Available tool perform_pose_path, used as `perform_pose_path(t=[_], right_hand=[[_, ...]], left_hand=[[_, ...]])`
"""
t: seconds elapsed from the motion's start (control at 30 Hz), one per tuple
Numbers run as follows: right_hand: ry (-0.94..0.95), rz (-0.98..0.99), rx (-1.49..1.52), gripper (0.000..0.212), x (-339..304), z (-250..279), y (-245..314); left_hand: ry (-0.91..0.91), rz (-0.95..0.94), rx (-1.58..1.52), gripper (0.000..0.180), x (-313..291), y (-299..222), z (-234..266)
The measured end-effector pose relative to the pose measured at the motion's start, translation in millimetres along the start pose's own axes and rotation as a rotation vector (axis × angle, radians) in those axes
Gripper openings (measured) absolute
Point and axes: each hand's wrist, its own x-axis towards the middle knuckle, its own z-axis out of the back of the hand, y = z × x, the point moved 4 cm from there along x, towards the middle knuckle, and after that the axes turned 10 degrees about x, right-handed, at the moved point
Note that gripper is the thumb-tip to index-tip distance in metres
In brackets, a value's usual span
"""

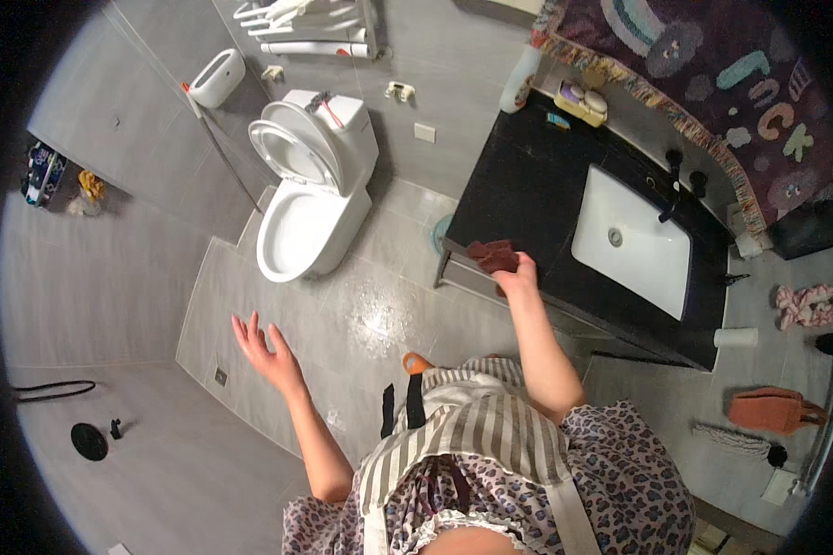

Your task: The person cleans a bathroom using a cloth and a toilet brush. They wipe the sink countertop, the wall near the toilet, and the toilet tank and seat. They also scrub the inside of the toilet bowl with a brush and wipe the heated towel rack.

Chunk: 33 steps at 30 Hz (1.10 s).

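Note:
My right hand (522, 275) is closed round a dark red cloth (492, 254), which hangs bunched over the front edge of the black countertop (518, 176). To the left, my left hand (270, 354) is held out over the wet tiled floor with its fingers spread, touching nothing. Beyond it stands a white toilet (317, 222) with lid and seat raised. A white sink (620, 277) is set into the counter, right of the cloth, with a dark faucet (671, 199) at its far side.
A mop handle (227, 153) leans beside the toilet. On the counter's far end sit a yellow soap tray (583, 109) and a bottle (520, 81). A patterned fringed cloth (713, 83) hangs at the upper right. Water glistens on the floor tiles (379, 310).

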Motion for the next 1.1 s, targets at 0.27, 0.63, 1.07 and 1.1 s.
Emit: perform_pose_path(t=[0.27, 0.63, 1.07, 1.1], right_hand=[[0.022, -0.16, -0.06, 0.026, -2.8, -57.0, -132.6], [1.104, -0.571, 0.156, 0.046, -57.4, -276.6, -172.5], [0.107, 0.294, -1.567, 0.047, 335.6, -162.8, -111.6], [0.1, 0.327, -1.686, 0.05, 327.8, -176.6, -139.0]], left_hand=[[0.016, 0.061, 0.043, 0.033, 20.5, 31.4, -0.2], [0.097, -0.061, 0.099, 0.032, 125.2, 11.8, -80.8], [0.609, -0.157, -0.101, 0.032, 199.2, -3.7, -298.7], [0.649, -0.18, -0.07, 0.032, 202.7, 5.4, -309.2]])
